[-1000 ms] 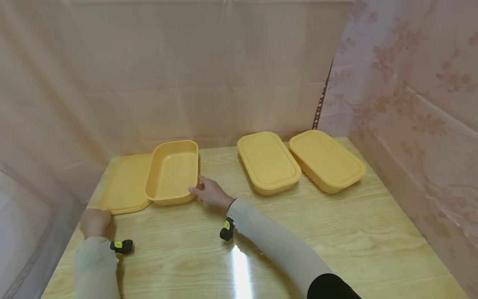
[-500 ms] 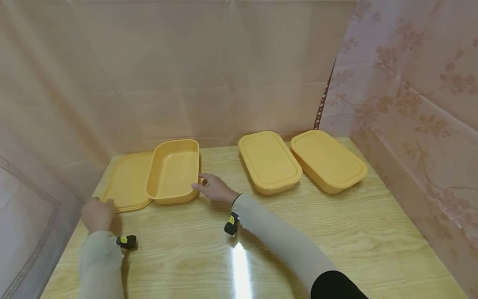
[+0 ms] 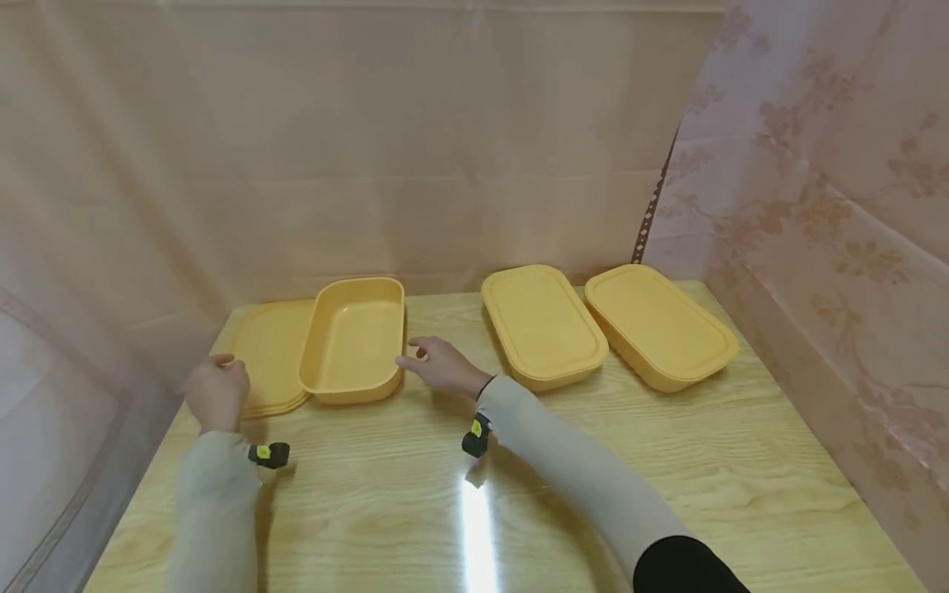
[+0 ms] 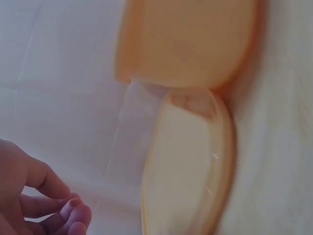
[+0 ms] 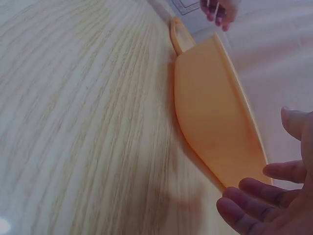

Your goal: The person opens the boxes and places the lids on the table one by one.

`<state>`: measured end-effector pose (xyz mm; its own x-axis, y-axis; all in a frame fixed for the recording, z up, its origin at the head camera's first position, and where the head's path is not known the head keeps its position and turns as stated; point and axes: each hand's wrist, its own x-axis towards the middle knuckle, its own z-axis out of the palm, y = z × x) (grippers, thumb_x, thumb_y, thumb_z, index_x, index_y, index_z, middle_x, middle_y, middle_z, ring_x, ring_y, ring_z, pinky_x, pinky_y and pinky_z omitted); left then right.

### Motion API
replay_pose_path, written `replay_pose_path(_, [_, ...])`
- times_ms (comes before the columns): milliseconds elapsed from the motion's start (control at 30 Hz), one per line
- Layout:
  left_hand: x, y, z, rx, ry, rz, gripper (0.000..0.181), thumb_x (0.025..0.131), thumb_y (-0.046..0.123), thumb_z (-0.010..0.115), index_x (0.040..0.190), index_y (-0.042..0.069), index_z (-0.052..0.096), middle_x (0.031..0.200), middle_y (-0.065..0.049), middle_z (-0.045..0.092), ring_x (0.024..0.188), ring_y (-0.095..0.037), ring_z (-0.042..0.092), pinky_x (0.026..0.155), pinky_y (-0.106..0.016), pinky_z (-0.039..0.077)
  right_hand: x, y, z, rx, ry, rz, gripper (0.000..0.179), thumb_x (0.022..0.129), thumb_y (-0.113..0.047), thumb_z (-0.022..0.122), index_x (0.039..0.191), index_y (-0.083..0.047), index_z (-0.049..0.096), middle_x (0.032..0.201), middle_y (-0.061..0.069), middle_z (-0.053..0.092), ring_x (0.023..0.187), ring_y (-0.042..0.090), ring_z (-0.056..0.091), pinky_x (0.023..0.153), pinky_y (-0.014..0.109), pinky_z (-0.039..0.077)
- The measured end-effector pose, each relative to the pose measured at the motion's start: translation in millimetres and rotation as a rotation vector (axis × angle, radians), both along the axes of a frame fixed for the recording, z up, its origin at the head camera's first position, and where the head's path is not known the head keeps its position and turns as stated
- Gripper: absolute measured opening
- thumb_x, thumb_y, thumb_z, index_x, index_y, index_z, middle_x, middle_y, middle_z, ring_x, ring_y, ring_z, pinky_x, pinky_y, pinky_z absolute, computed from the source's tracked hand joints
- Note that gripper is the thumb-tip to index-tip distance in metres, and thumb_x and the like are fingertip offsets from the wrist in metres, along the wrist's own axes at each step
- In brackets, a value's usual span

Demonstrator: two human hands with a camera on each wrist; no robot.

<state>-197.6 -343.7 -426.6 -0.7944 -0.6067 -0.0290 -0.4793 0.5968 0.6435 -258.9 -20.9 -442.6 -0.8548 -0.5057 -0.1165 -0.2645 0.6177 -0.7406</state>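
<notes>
Lidless yellow rectangular plastic-looking tub (image 3: pixel 359 396): likely light, stiff, slick; grip opposite walls. Right hand (image 3: pixel 443 365) beside tub, fingers wide; left hand (image 3: pixel 217 391) left of tub, fingers loosely bent, empty.

From above and behind the left grip (image 3: pixel 218 391) and right grip (image 3: pixel 442 362), the head view faces forward and down, framing much of the bench (image 3: pixel 371 502). Each wrist view sits close to its own grip, rolled sideways; the right one looks low toward the left grip. All three share the open yellow container (image 3: pixel 356 342) between the grips.
</notes>
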Motion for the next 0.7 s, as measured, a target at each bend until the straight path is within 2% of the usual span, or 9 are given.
replay_pose_path(100, [-6.5,6.8,5.7,-0.002,0.034,-0.005,0.048,0.096,0.018,0.035,0.132,-0.007,0.054,0.129,-0.031,0.057,0.119,-0.048,0.050,0.100,-0.057,0.040,-1.4,3,1.0,0.007,0.006,0.009,0.061,0.099,-0.045,0.050,0.144,-0.005,0.045,0.125,0.017,0.060,0.114,0.028,0.058,0.095,0.040,0.049])
replay_pose_path(267, [-17.0,19.8,16.4,0.034,0.052,-0.020,0.047,0.097,0.020,0.036,0.133,-0.004,0.055,0.130,-0.027,0.058,0.120,-0.045,0.051,0.103,-0.055,0.038,-4.0,5,3.0,0.004,0.015,0.011,0.060,0.100,-0.043,0.050,0.144,-0.002,0.044,0.128,0.020,0.059,0.117,0.031,0.057,0.098,0.043,0.049])
replay_pose_path(367, [-22.7,26.8,19.0,0.031,0.062,-0.038,0.046,0.096,0.018,0.036,0.132,-0.002,0.056,0.130,-0.026,0.058,0.121,-0.044,0.051,0.104,-0.054,0.037,-5.2,6,5.8,0.003,0.020,0.017,0.061,0.100,-0.042,0.051,0.144,-0.001,0.043,0.130,0.021,0.058,0.117,0.031,0.059,0.097,0.042,0.050])
replay_pose_path(567, [-31.0,38.9,20.7,0.007,0.088,-0.104,0.044,0.097,0.016,0.038,0.132,-0.003,0.056,0.131,-0.025,0.058,0.122,-0.043,0.052,0.104,-0.053,0.039,-10.3,10,15.1,0.002,0.042,0.044,0.061,0.101,-0.043,0.048,0.145,-0.002,0.042,0.134,0.023,0.055,0.117,0.030,0.058,0.096,0.042,0.051])
replay_pose_path(700, [-36.4,48.8,26.3,0.006,0.108,-0.144,0.044,0.097,0.017,0.039,0.132,-0.003,0.055,0.134,-0.025,0.057,0.125,-0.043,0.050,0.105,-0.054,0.039,-12.5,12,22.7,0.003,0.072,0.045,0.059,0.101,-0.041,0.049,0.145,-0.002,0.042,0.135,0.024,0.054,0.117,0.032,0.058,0.096,0.043,0.051])
